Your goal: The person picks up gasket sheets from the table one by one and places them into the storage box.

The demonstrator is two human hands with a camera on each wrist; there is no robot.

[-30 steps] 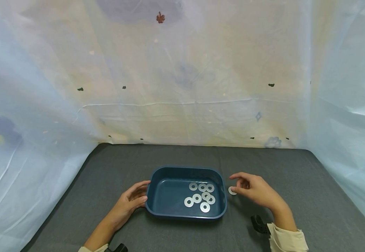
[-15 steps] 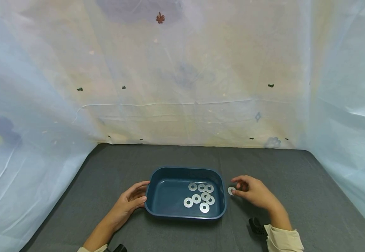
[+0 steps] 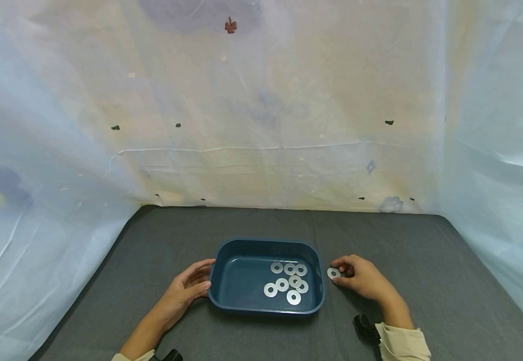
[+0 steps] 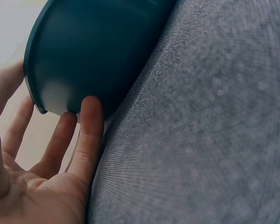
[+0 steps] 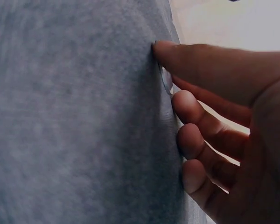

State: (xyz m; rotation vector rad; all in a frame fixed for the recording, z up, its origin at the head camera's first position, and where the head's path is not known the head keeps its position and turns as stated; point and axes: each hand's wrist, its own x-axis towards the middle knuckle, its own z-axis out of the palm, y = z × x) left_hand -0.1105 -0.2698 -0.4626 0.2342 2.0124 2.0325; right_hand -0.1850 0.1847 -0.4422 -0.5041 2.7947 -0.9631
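A dark blue rectangular tray (image 3: 238, 293) sits on the grey cloth, with several flat silver washers (image 3: 294, 297) lying in its right half. My left hand (image 3: 186, 286) is at the tray's left end. In the left wrist view, its spread, fairly straight fingers (image 4: 91, 121) rest against the outer wall and rim. Right of the tray, one more washer (image 3: 333, 273) lies on the cloth. My right hand (image 3: 364, 278) pinches that washer between thumb and index finger at its edges. The right wrist view shows the washer (image 5: 166, 80) nearly edge-on beneath the thumb, with the other fingers loosely curled.
Grey cloth (image 3: 252, 336) covers the table. Pale patterned sheeting (image 3: 279, 100) hangs behind it and down both sides. Black bands (image 3: 365, 328) sit at both wrists, beside light sleeves.
My right thumb has slid toward me along the washer and the index finger has come down at its far edge. The right forearm has shifted slightly left. The left hand and tray stay put.
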